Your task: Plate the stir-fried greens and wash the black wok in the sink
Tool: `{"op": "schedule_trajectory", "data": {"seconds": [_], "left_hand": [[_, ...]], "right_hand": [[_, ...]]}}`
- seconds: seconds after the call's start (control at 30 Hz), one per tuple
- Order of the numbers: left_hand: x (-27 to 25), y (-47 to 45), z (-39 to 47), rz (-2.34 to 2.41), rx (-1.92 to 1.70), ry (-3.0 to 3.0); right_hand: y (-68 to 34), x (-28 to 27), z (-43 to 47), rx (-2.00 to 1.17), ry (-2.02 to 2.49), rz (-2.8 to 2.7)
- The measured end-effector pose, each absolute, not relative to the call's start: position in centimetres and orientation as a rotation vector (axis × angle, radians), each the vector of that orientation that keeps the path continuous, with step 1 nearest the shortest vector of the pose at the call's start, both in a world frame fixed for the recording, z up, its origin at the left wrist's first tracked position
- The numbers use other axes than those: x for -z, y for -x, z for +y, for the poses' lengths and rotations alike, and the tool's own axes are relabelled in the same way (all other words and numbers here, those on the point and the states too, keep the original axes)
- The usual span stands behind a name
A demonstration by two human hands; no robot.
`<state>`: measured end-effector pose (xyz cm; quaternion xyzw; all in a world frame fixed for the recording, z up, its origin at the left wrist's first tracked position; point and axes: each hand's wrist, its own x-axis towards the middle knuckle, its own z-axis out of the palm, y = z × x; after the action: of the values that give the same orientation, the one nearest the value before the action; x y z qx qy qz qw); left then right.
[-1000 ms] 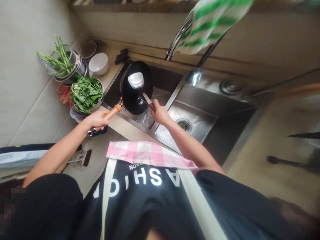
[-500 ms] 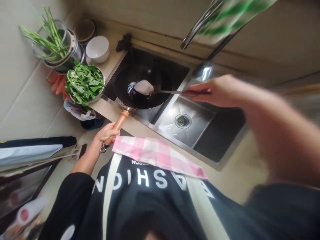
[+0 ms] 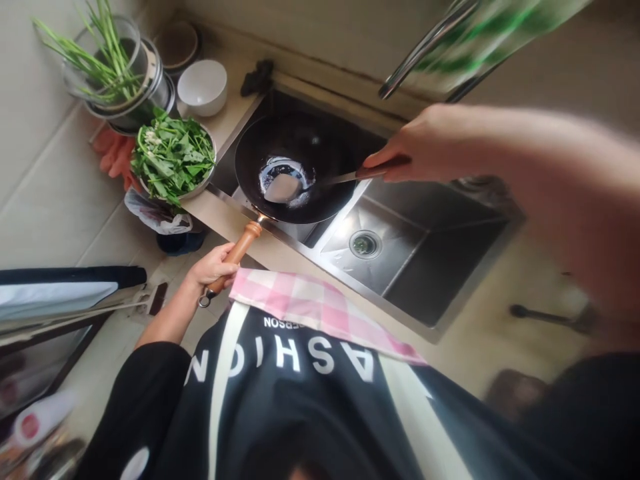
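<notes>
A dark wok [image 3: 330,143] is held over the left sink basin, with a little shiny liquid in its bottom. My left hand [image 3: 215,265] is closed round its wooden handle, close to the ring at the end. In my right hand [image 3: 407,150] is the handle of a metal spatula [image 3: 283,189]. The spatula's flat blade lies low inside the wok, over the shiny liquid. The fingers of my right hand are wrapped round the handle and partly hidden.
Left of the sink stand a bowl of leafy greens [image 3: 173,157], a white bowl [image 3: 203,88] and a pot with long green stalks [image 3: 113,63]. A faucet [image 3: 430,47] reaches over from the upper right. The right basin [image 3: 395,250] shows its drain.
My right hand has moved up and a little left. The spatula blade has shifted toward the handle side of the wok. The liquid shows as a wider bright ring. My left grip is unchanged.
</notes>
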<state>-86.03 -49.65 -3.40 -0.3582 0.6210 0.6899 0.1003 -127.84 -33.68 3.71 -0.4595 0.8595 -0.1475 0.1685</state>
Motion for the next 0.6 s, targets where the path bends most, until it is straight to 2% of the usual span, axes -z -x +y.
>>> {"op": "schedule_trajectory", "data": {"seconds": [0.07, 0.13, 0.3, 0.43, 0.6], "left_hand": [[3.3, 85.9, -49.6, 1.819, -2.052, 1.037], [3.2, 85.9, -49.6, 1.806, -2.055, 1.023], [2.2, 86.2, -49.7, 1.777, -2.077, 1.016], [0.6, 86.0, -49.5, 1.746, -2.063, 1.027], [-1.1, 86.0, -48.7, 1.572, -2.137, 1.054]], "right_hand": [[127.2, -4.4, -33.8, 0.061, 1.474, 2.252], [125.9, -4.4, -33.9, -0.014, 1.521, 2.203], [122.2, -0.7, -32.7, 0.601, 1.111, 2.338], [121.1, 1.4, -28.8, 1.110, 0.585, 2.001], [119.1, 1.4, -24.1, 1.333, 0.325, 1.870]]}}
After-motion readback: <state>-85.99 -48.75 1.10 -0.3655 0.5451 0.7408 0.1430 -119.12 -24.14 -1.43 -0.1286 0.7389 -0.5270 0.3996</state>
